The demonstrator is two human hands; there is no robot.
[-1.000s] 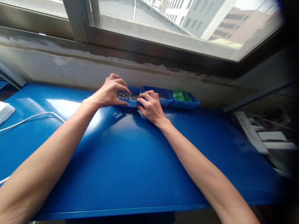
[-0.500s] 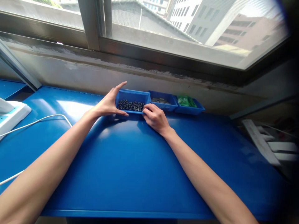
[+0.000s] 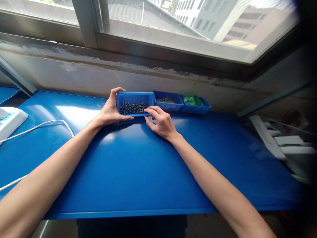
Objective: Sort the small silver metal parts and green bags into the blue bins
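A blue plastic bin point(image 3: 135, 97) with many small dark metal-looking pieces point(image 3: 133, 108) in it stands near the back of the blue table. My left hand point(image 3: 109, 110) is wrapped round its left end, thumb along the front wall and fingers at the far corner. At the front right corner is my right hand point(image 3: 162, 122). Its index finger reaches over the front rim while the thumb stays outside, so the wall lies between them. The other fingers of that hand are curled and partly hidden.
To the right stand a blue bin point(image 3: 170, 106) with small greyish pieces and a blue bin point(image 3: 205, 108) with green packets point(image 3: 192, 99). A white cable point(image 3: 49, 122) and a white device point(image 3: 12, 122) lie on the table point(image 3: 128, 172) at left. Behind runs a wall below a window.
My left fingers have closed from spread to curled round the bin's far corner. My right index finger has straightened over the front rim, apart from the thumb. The camera view has shifted slightly.
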